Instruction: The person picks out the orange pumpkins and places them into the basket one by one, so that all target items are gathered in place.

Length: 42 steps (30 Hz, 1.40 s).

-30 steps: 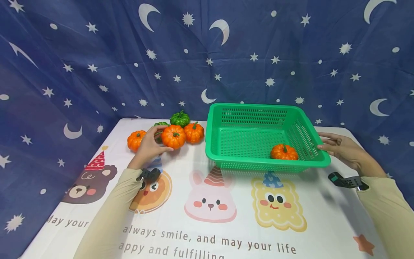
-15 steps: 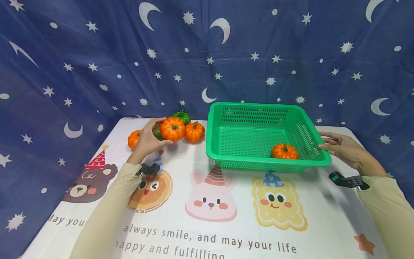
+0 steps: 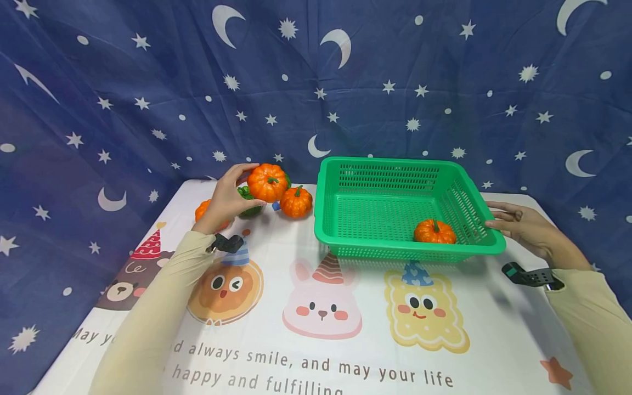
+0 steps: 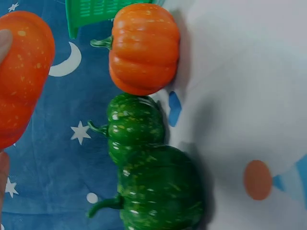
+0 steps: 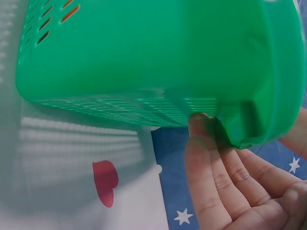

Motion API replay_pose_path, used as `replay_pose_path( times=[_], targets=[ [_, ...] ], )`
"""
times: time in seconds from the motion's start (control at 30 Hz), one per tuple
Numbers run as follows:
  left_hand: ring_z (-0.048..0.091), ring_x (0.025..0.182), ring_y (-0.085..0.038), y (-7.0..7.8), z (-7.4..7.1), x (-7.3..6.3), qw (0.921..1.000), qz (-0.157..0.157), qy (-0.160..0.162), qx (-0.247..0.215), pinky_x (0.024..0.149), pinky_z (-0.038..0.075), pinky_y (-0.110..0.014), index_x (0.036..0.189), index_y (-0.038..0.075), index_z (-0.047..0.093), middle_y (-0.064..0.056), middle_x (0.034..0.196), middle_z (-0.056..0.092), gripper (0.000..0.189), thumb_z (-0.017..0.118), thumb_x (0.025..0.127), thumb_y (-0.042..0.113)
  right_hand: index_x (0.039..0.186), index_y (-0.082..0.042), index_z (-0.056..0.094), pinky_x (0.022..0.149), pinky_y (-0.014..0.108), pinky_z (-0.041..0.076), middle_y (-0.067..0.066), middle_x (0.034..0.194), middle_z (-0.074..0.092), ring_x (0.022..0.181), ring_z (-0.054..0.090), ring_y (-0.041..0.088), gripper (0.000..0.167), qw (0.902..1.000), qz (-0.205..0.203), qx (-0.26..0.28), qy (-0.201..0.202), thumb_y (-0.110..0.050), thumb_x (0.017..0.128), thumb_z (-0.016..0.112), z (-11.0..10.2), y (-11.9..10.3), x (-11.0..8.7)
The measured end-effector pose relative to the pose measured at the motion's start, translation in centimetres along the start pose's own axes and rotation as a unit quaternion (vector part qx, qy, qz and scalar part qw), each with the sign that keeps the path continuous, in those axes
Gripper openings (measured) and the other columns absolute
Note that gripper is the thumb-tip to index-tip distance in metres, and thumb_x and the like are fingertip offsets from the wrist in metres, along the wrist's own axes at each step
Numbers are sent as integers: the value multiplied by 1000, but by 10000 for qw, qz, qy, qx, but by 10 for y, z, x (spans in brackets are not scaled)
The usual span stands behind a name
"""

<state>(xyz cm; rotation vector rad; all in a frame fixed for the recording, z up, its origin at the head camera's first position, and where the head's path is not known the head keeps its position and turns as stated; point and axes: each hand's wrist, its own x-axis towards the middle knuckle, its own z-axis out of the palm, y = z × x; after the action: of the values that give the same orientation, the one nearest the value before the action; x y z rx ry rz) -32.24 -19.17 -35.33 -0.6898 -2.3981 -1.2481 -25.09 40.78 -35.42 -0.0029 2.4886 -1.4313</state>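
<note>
My left hand (image 3: 228, 198) grips a small orange pumpkin (image 3: 267, 183) between thumb and fingers, up off the table. In the left wrist view this pumpkin (image 4: 24, 81) shows at the left edge, with fingertips on it. Below and behind it are two green pumpkins (image 4: 160, 189), partly hidden in the head view. Another orange pumpkin (image 3: 296, 202) stands just right of them. At the far right, my right hand (image 3: 528, 227) holds the rim of a green plastic basket (image 3: 375, 244), thumb over the edge and fingers beneath. One orange pumpkin (image 3: 434, 232) sits in the basket's front right.
One more orange pumpkin (image 3: 201, 210) is half hidden behind my left wrist. A white cloth (image 3: 321, 296) with cartoon prints covers the table. Behind it hangs a dark blue curtain (image 3: 276, 66) with moons and stars.
My left hand has raised its orange pumpkin upward, away from the table, uncovering more of a green one below. The right hand and the basket stay where they were.
</note>
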Motion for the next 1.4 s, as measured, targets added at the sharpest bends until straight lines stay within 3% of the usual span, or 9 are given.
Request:
replay_pose_path(
  times=[0.47, 0.83, 0.93, 1.0, 1.07, 1.1, 1.17, 1.23, 1.4],
  targets=[
    [50, 120, -28, 21, -10, 31, 9988, 72, -359, 340, 104, 44, -43, 131, 4, 51, -14, 130, 50, 77, 86, 62, 4, 149, 4, 7, 75, 7, 46, -39, 97, 47, 90, 50, -19, 80, 10000, 21, -7, 11, -19, 93, 59, 1, -2, 1],
    [51, 119, -28, 34, -9, 49, 9968, 274, -570, 495, 105, 44, -42, 133, 5, 50, -13, 132, 50, 79, 86, 63, 6, 150, -2, 13, 75, 7, 46, -37, 100, 46, 92, 47, -19, 78, 9999, 106, 2, 82, -20, 92, 61, 0, -1, 1],
    [50, 120, -26, 40, -6, 55, 9962, 355, -624, 487, 106, 43, -40, 133, 6, 50, -12, 132, 50, 78, 86, 63, 6, 151, -2, 10, 78, 6, 45, -16, 125, 47, 98, 42, -17, 80, 9997, 211, -141, 60, -24, 93, 60, 1, -1, 1],
    [50, 121, -26, 44, -4, 59, 9961, 423, -645, 421, 106, 43, -39, 132, 5, 51, -12, 132, 50, 78, 86, 63, 6, 151, -3, 9, 78, 6, 44, 5, 141, 36, 99, 39, -15, 81, 9994, 270, -208, 41, -26, 93, 60, 1, -1, 1],
    [50, 121, -25, 48, -1, 63, 9959, 489, -660, 370, 106, 43, -39, 132, 5, 51, -13, 132, 50, 78, 86, 62, 6, 151, -2, 9, 78, 5, 44, 9, 144, 31, 98, 39, -16, 81, 9994, 277, -205, 43, -26, 93, 60, 1, -1, 1],
    [50, 121, -25, 50, 0, 65, 9957, 525, -677, 345, 106, 43, -38, 132, 5, 51, -13, 132, 50, 78, 86, 62, 6, 151, -1, 9, 77, 5, 45, 7, 142, 35, 98, 41, -17, 81, 9995, 263, -172, 44, -26, 93, 60, 1, -1, 1],
    [49, 121, -25, 53, 4, 69, 9951, 591, -722, 318, 106, 43, -37, 132, 4, 51, -13, 132, 49, 78, 86, 63, 6, 150, 0, 9, 76, 5, 46, -13, 125, 47, 92, 44, -19, 82, 9997, 213, -99, 74, -24, 92, 61, 1, -1, 1],
    [50, 121, -25, 56, 7, 72, 9944, 637, -774, 332, 106, 44, -36, 132, 4, 51, -13, 132, 49, 78, 86, 63, 6, 150, 2, 9, 75, 6, 46, -31, 107, 44, 90, 46, -20, 81, 9998, 154, -40, 81, -22, 92, 61, 1, -2, 0],
    [50, 121, -25, 62, 16, 79, 9932, 725, -869, 273, 105, 44, -36, 132, 3, 50, -14, 131, 49, 77, 86, 63, 6, 150, 1, 8, 76, 5, 46, -34, 103, 40, 90, 44, -21, 81, 9999, 150, -38, 60, -22, 92, 61, 1, -2, -1]
  ],
)
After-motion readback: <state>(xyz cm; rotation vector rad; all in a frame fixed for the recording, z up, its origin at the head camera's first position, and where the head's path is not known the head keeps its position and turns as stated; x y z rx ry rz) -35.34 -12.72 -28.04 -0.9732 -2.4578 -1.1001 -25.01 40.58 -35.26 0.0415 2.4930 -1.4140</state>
